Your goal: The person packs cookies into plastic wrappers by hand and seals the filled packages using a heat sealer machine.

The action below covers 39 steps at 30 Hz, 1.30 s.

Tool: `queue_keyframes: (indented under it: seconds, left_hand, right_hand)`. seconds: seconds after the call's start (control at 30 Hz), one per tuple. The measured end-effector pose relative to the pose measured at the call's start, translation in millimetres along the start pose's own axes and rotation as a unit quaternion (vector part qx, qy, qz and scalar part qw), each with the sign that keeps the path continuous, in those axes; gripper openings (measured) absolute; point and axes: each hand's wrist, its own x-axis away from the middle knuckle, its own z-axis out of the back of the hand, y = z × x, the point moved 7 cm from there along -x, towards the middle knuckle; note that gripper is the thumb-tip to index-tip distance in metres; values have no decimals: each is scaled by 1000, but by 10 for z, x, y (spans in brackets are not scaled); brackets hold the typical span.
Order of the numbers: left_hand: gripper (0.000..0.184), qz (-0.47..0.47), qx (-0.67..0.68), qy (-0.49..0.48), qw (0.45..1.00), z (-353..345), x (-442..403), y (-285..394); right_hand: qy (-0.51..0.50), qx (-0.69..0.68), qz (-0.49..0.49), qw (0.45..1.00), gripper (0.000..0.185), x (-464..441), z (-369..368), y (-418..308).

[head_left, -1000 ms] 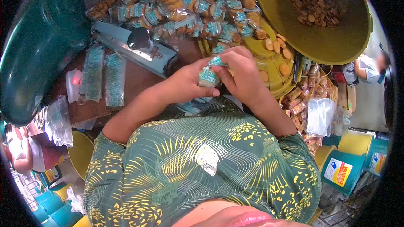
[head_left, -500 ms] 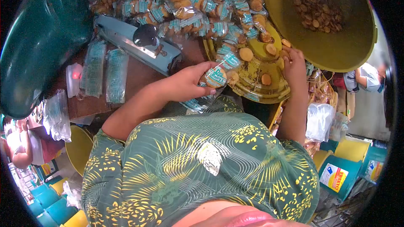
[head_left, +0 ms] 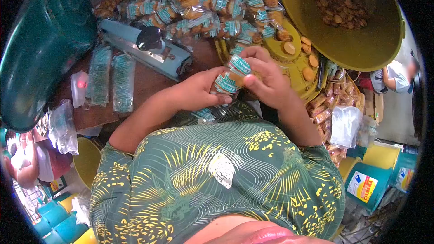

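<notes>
A clear plastic bag with teal print (head_left: 227, 82) is held in my left hand (head_left: 201, 91), its fingers wrapped round the lower part, where round biscuits show. My right hand (head_left: 266, 74) pinches the upper part of the same bag, thumb pointing toward its open end. Loose biscuits (head_left: 308, 73) lie on the yellow lid (head_left: 289, 68) to the right of my hands. Beyond them a yellow tub (head_left: 334, 52) leans with many biscuits (head_left: 339, 7) inside. Filled, printed packets (head_left: 194, 7) are heaped at the top.
A blue bar sealer (head_left: 144, 47) with a black knob sits left of my hands, beside flat printed bags (head_left: 122, 83). A large green tub (head_left: 49, 40) stands at far left. Other people (head_left: 398, 76) show at both edges. Wrapped snacks (head_left: 323, 108) lie right.
My right hand has come back from the loose biscuits on the lid to the bag and now grips its upper part. My left hand still holds the bag.
</notes>
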Motion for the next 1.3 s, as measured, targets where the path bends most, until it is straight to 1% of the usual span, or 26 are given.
queue_keyframes:
  seconds: [0.03,0.07,0.13,0.23,0.27,0.3,0.33,0.37,0.43,0.47,0.57,0.6,0.67,0.73,0.77,0.87,0.9,0.97,1.0,1.03,1.13,1.23,1.27,1.3]
  left_hand:
    - [64,-9,30,-4,999,-17,-14,-11]
    - [63,-19,60,-9,998,-39,-30,-21]
    - [63,-16,78,-23,997,-96,-80,-51]
    - [64,-3,122,-27,992,-103,-137,-187]
    - [64,3,140,-26,990,-99,-147,-222]
    - [64,9,142,-18,990,-89,-139,-219]
    - [65,15,143,-10,990,-77,-124,-200]
    - [65,20,144,0,989,-59,-109,-196]
    - [68,-10,156,-2,988,-40,-95,-163]
    - [70,-25,161,-1,987,-24,-94,-152]
    - [68,-35,150,-4,988,-37,-141,-221]
    - [67,-29,148,-2,989,-39,-138,-217]
    - [64,-16,142,-3,990,-56,-137,-179]
    - [65,-13,133,-7,991,-59,-153,-173]
    - [66,-12,128,-8,992,-60,-157,-170]
    - [66,1,106,0,994,-53,-122,-165]
    - [67,-2,129,0,992,-51,-118,-153]
    - [67,-9,174,2,985,-40,-98,-136]
    - [67,-11,170,2,985,-39,-93,-151]
    - [67,-14,167,1,986,-37,-98,-179]
    - [67,-22,142,2,990,-45,-64,-121]
    - [66,-46,137,15,989,20,-61,-108]
    - [66,-53,142,18,988,29,-57,-135]
    - [66,-31,157,9,987,37,-73,-189]
  right_hand:
    - [29,30,24,999,18,-7,27,-115]
    - [2,51,24,998,19,0,-9,-109]
    - [-50,96,23,994,22,33,-51,-66]
    - [49,71,-85,993,27,53,357,293]
    - [101,216,-89,967,28,70,605,489]
    - [150,355,-91,918,29,129,848,709]
    - [158,422,-139,882,27,265,1027,1009]
    - [163,485,-185,839,26,292,1128,1075]
    - [112,391,-324,854,29,419,1226,1315]
    - [83,340,-390,852,31,451,1215,1354]
    - [119,197,-279,932,33,335,1085,1151]
    - [117,121,-247,954,30,264,967,995]
    - [115,-33,-177,977,25,97,683,610]
    - [-33,9,-89,995,22,-32,383,290]
    - [-108,30,-43,993,20,-56,252,177]
    - [-72,44,-6,996,15,-169,269,98]
    - [-42,38,-67,996,20,-156,382,276]
    - [71,125,-168,975,25,-190,748,688]
    - [118,235,-201,944,25,-219,957,939]
    - [164,341,-230,897,25,-197,1145,1138]
    - [52,369,-338,864,25,-52,1215,1597]
    - [109,207,-374,897,26,87,1171,1692]
    - [94,219,-358,903,26,150,1101,1617]
    - [81,230,-341,908,26,219,1041,1513]
